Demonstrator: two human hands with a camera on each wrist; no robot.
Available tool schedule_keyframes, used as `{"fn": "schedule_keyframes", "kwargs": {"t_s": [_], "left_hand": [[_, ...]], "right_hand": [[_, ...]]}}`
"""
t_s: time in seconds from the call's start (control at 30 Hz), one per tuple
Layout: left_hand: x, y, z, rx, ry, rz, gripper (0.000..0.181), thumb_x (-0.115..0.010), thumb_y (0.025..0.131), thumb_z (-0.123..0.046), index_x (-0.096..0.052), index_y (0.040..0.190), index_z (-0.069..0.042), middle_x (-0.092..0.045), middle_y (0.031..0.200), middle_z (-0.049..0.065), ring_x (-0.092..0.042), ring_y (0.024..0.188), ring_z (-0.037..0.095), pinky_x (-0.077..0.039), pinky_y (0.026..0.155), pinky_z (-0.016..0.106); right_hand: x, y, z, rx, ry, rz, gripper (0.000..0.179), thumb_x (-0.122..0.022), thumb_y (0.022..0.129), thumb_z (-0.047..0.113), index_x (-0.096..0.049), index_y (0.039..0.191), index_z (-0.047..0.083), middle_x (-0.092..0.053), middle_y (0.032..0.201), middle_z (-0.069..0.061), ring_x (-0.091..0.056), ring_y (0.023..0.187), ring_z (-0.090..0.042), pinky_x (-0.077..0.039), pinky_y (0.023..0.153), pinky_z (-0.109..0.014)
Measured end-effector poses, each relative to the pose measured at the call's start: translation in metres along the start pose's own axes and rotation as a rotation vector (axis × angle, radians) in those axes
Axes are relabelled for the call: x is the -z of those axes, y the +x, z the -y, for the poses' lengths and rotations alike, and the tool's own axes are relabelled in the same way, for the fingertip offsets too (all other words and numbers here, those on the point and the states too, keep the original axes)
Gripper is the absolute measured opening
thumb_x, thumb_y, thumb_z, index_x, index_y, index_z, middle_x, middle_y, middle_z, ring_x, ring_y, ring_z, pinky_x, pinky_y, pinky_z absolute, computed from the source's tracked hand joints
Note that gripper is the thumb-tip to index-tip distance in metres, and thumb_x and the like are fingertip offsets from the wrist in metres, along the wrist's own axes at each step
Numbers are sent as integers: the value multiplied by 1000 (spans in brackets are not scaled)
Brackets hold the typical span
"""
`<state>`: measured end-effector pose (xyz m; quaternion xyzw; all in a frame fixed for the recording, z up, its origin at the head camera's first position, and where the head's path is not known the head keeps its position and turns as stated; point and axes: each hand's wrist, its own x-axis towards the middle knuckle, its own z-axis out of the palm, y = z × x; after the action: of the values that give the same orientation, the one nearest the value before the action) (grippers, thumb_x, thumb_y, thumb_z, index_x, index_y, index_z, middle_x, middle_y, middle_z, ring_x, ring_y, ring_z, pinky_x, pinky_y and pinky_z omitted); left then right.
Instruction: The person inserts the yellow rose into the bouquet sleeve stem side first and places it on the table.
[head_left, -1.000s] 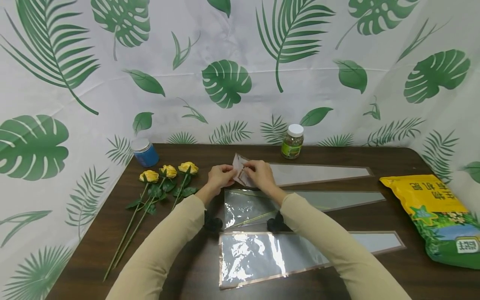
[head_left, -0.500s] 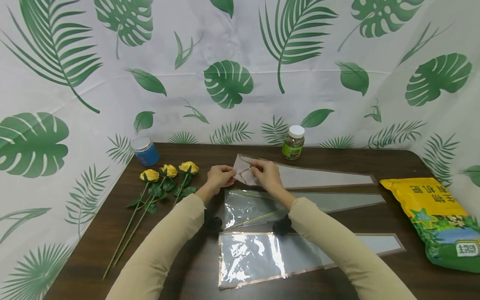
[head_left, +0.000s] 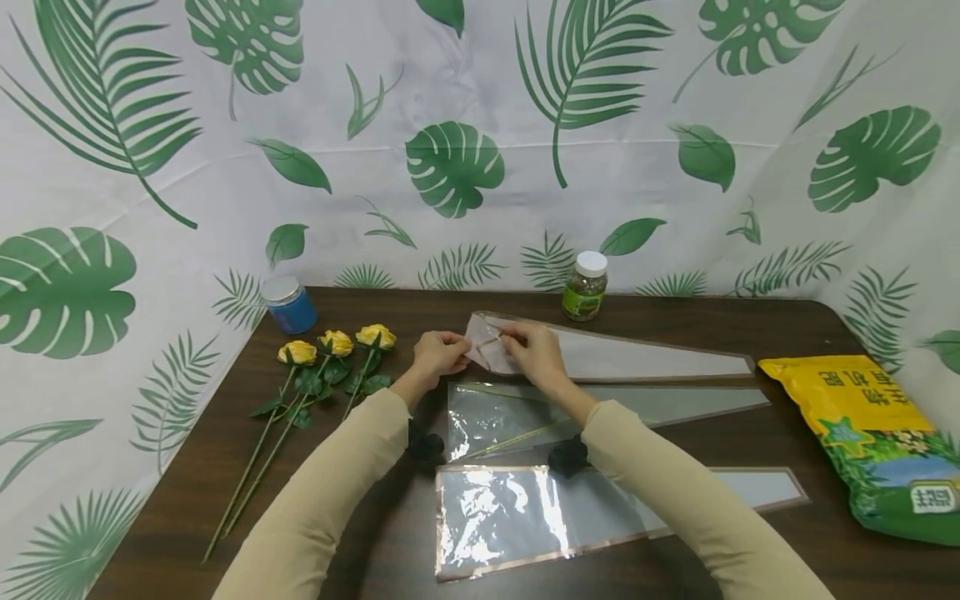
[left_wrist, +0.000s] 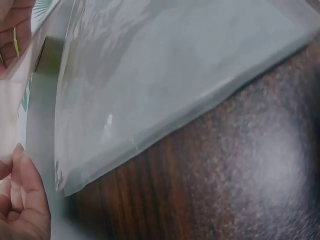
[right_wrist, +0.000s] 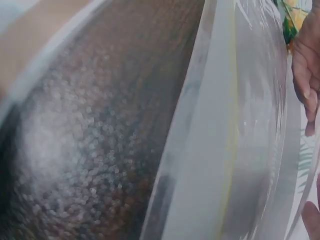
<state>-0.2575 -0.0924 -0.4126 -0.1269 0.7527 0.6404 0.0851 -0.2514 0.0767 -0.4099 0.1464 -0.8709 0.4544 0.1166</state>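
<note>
A long tapering white flower sleeve (head_left: 645, 354) with a brown border lies at the back of the dark table, its wide end to the left. My left hand (head_left: 438, 354) pinches the left edge of that wide end between thumb and fingers. Just to the right, my right hand (head_left: 538, 354) pinches the sleeve's upper layer, where the film is creased and lifted. In the left wrist view, the left hand's fingers (left_wrist: 31, 200) show at the lower left. Only part of the right hand's fingers (right_wrist: 312, 220) shows at the right wrist view's edge.
Nearer me lie a clear sleeve (head_left: 690, 400) and a shiny silvery sleeve (head_left: 510, 521). Yellow roses (head_left: 337, 343) and a blue jar (head_left: 290, 306) stand left. A white-lidded jar (head_left: 585, 287) is at the back; a yellow-green bag (head_left: 870, 442) lies right.
My right hand has moved a little to the right along the sleeve. The raised wide end has come down flatter, and the sleeve's narrow tip has shifted slightly toward me. My left hand keeps its place.
</note>
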Motion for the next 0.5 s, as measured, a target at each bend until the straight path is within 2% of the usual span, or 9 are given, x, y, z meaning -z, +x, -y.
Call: {"fn": "schedule_keyframes", "kwargs": {"t_s": [0.1, 0.3, 0.5], "left_hand": [[0, -2, -1, -14, -10, 10, 20, -62, 87, -6, -65, 103, 7, -60, 73, 3, -57, 56, 6, -55, 58, 20], [0, -6, -5, -20, -93, 39, 22, -62, 89, -5, -63, 108, 6, -62, 96, 12, -60, 72, 11, -57, 69, 24], [14, -14, -12, -54, -79, 84, 26, -61, 91, -7, -61, 113, 7, -64, 101, 16, -63, 80, 15, -56, 79, 31]], "right_hand": [[-1, 0, 0, 7, -7, 1, 14, -64, 87, 5, -71, 98, -1, -72, 88, -15, -68, 72, -23, -56, 64, -29], [-2, -1, -2, 19, -16, -12, 14, -65, 87, 5, -71, 98, -1, -72, 86, -14, -68, 72, -24, -56, 65, -32], [-1, -1, -2, 29, -15, -4, 14, -65, 87, 5, -71, 98, -1, -72, 87, -14, -68, 72, -24, -55, 65, -33]]}}
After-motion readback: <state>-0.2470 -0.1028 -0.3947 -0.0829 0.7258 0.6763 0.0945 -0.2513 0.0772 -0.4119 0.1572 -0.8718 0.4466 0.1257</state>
